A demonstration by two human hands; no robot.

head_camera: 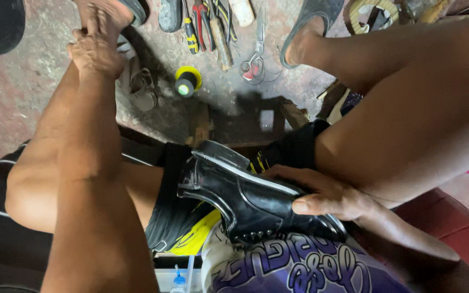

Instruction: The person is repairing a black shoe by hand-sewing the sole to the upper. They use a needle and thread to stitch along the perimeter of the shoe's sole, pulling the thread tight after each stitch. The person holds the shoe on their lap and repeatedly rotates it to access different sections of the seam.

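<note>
Black leather shoe (pixel 245 190) lying across our lap, our right hand (pixel 327 195) gripping its side, our left hand (pixel 96 46) reaching down, fingers curled at our left foot, pliers (pixel 202 24), scissors (pixel 254 54), yellow tape roll (pixel 188 80) on the floor (pixel 12 92).

A: How is the light?

B: Soft and fairly dim, falling from above. The concrete floor (pixel 23 103) is evenly lit, with a deep shadow under the wooden stool (pixel 245 122).

A: Any glare?

B: White highlights run along the black shoe (pixel 245 195).

A: Sharpness?

B: The middle is crisp. The left forearm (pixel 96 217) and the printed shirt (pixel 294 266) near the lens look soft, and the edges stretch.
</note>
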